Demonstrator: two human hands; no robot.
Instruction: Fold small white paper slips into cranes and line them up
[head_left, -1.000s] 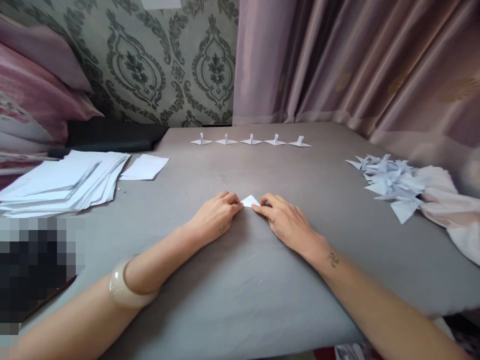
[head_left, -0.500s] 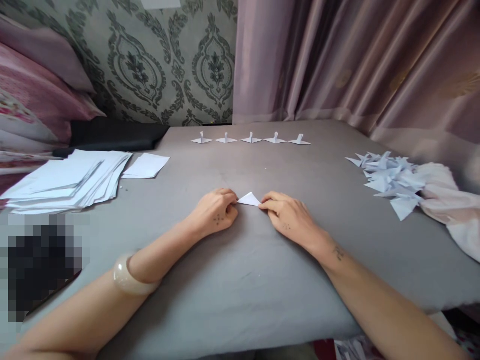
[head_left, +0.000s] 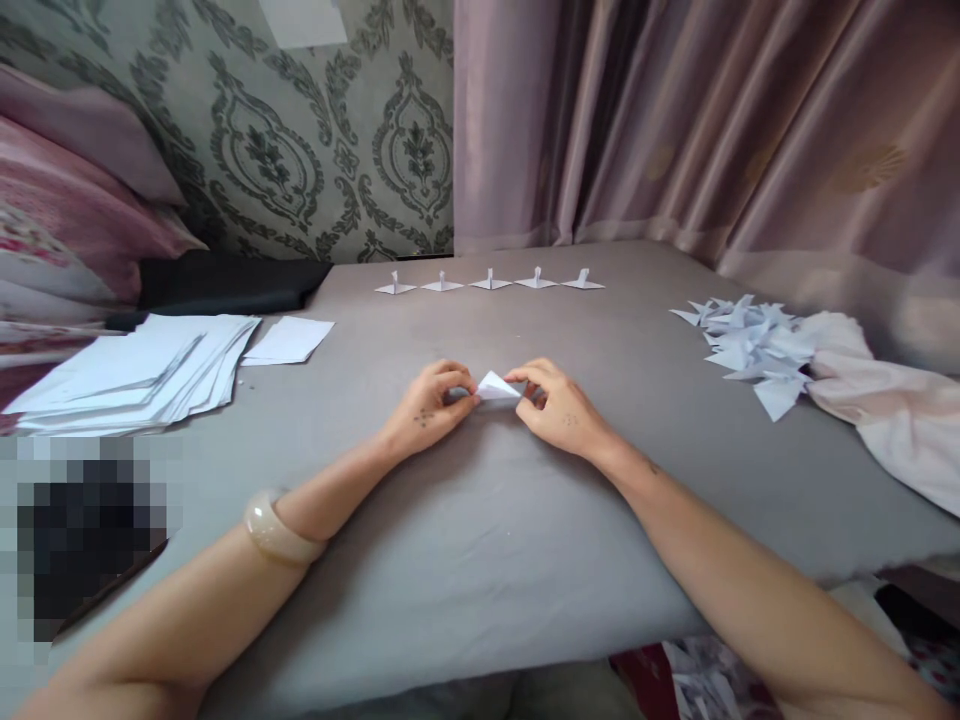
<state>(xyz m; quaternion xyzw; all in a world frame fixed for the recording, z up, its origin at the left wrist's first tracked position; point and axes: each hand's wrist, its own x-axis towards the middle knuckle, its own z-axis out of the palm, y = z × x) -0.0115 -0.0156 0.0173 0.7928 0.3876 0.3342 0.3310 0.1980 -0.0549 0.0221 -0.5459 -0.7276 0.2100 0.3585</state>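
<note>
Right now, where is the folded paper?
In the head view, the folded paper is near the picture's middle, between the left hand and the right hand, with the row of paper figures beyond it on the table.

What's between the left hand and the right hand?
A folded white paper, seen in the head view, with fingertips of the left hand and right hand at its ends.

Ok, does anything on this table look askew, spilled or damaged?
No clear spill or damage shows. The paper stack at left has uneven, splayed edges, and the origami heap at right lies jumbled, unlike the neat row of origami figures at the back. Part of the lower left is pixelated, so I can't judge it.
</note>
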